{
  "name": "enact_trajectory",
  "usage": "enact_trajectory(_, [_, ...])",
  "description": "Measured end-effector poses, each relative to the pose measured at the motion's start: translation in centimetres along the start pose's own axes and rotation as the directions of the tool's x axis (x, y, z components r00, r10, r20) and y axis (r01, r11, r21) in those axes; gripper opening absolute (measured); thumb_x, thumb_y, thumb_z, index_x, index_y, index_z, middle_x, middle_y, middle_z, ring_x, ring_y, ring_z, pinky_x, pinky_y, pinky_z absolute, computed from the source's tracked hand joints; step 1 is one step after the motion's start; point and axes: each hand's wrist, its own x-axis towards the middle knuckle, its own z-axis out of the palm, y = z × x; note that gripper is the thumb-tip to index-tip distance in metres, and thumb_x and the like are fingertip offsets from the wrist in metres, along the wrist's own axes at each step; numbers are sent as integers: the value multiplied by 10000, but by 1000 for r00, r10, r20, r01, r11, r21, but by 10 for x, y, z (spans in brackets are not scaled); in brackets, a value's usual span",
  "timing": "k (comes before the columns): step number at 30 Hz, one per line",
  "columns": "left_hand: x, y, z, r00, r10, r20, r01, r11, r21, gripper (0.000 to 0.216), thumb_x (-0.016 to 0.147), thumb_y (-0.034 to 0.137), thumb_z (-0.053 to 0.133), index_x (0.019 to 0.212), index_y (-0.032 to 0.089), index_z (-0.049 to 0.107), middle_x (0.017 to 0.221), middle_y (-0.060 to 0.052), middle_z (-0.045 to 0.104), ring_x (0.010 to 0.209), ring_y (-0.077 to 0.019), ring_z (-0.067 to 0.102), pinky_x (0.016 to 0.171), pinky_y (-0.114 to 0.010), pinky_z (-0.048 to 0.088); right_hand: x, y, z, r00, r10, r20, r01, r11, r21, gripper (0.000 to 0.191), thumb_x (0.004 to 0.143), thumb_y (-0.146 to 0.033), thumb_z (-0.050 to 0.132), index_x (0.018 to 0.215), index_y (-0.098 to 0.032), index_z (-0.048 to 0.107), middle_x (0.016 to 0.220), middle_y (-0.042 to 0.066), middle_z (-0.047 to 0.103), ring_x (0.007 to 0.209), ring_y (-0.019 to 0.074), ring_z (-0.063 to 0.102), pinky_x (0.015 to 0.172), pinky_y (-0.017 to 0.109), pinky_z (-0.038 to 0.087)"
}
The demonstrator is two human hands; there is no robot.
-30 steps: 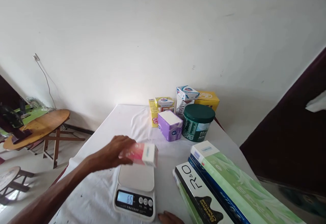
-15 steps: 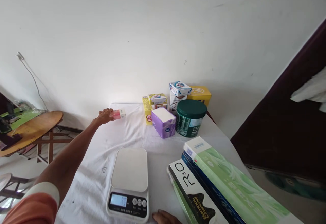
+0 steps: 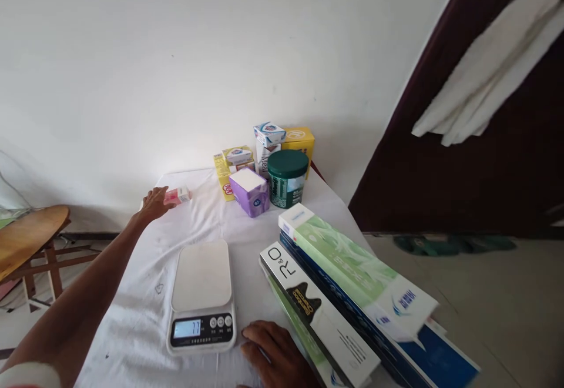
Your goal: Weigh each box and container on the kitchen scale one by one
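My left hand [image 3: 155,203] reaches to the far left of the white-clothed table [image 3: 132,323] and grips a small pink and white box [image 3: 178,196] that rests on the cloth. My right hand [image 3: 275,357] lies flat on the table near its front edge, fingers spread, holding nothing. It sits between a white digital kitchen scale [image 3: 201,295] and a stack of long flat boxes [image 3: 348,294]. The scale's platform has nothing on it and its display is lit.
At the table's far end stand a purple box [image 3: 249,191], a green-lidded tub [image 3: 288,178], a yellow box [image 3: 301,141] and several small cartons [image 3: 238,156]. A round wooden table [image 3: 26,235] is at the left. Dark curtain [image 3: 484,159] with white cloth at the right.
My left hand lifted the pink box off the scale and carried it to the far left of the table, setting it on the cloth. The view swung right, and more of my right hand shows.
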Motion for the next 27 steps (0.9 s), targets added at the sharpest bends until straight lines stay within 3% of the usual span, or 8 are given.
enact_trajectory(5, [-61, 67, -20, 946, 306, -108, -317, 943, -99, 510, 981, 433, 575, 1431, 216, 473, 1410, -122, 553, 1283, -274, 563, 1111, -428, 452, 8, -13, -19, 964, 161, 213, -192, 972, 135, 272, 891, -402, 745, 1037, -193, 650, 1167, 83, 693, 1109, 248, 603, 962, 363, 505])
enact_trajectory(7, [-101, 103, -28, 771, 595, -225, -634, 750, -190, 478, 977, 449, 623, 1374, 203, 524, 1322, -120, 607, 1217, -276, 599, 1062, -444, 485, 13, -20, -30, 938, 197, 284, -255, 950, 183, 244, 903, -337, 731, 1077, -183, 658, 1216, 90, 677, 1144, 254, 584, 1002, 381, 492])
enact_trajectory(9, [-139, 139, -36, 609, 756, -241, -793, 570, -218, 506, 987, 424, 632, 1427, 223, 480, 1367, -124, 593, 1279, -282, 563, 1068, -470, 476, 18, -26, -39, 919, 233, 319, -309, 927, 213, 228, 921, -290, 707, 1113, -175, 662, 1250, 86, 666, 1180, 252, 568, 1050, 388, 472])
enact_trajectory(12, [-182, 183, -47, 455, 876, -162, -867, 394, -305, 645, 928, 396, 731, 1465, 222, 420, 1415, -136, 572, 1318, -285, 536, 1098, -479, 454, 22, -31, -46, 900, 270, 343, -355, 910, 216, 240, 929, -267, 692, 1146, -169, 667, 1273, 81, 661, 1212, 256, 552, 1091, 398, 455])
enact_trajectory(16, [-205, 220, -46, 304, 952, -21, -917, 287, -277, 719, 796, 249, 861, 1394, 207, 464, 1396, -131, 585, 1317, -305, 533, 1127, -481, 408, 20, -33, -45, 889, 283, 361, -364, 914, 181, 299, 939, -306, 674, 1208, -176, 664, 1334, 94, 649, 1262, 292, 533, 1114, 450, 448])
enact_trajectory(18, [-205, 229, -38, 274, 962, 14, -943, 271, -192, 554, 872, 189, 759, 1357, 186, 490, 1373, -134, 592, 1308, -308, 530, 1142, -494, 373, 19, -33, -44, 887, 284, 364, -364, 916, 172, 316, 946, -312, 666, 1233, -178, 658, 1356, 91, 641, 1274, 292, 529, 1126, 456, 445])
enact_trajectory(22, [-200, 239, -27, 280, 960, 5, -956, 279, -94, 290, 988, 46, 437, 1214, 176, 562, 1191, -89, 642, 1153, -243, 586, 1101, -458, 382, 19, -33, -43, 899, 279, 339, -353, 918, 183, 266, 923, -284, 695, 1163, -170, 674, 1274, 81, 664, 1196, 270, 561, 1085, 432, 481])
enact_trajectory(27, [-197, 225, -57, 315, 949, -22, -949, 315, -27, 350, 938, 22, 515, 1243, 187, 557, 1167, -82, 633, 1118, -245, 575, 1092, -453, 380, 17, -31, -40, 921, 250, 299, -313, 931, 186, 228, 911, -253, 702, 1123, -170, 678, 1237, 84, 672, 1171, 253, 572, 1064, 413, 499])
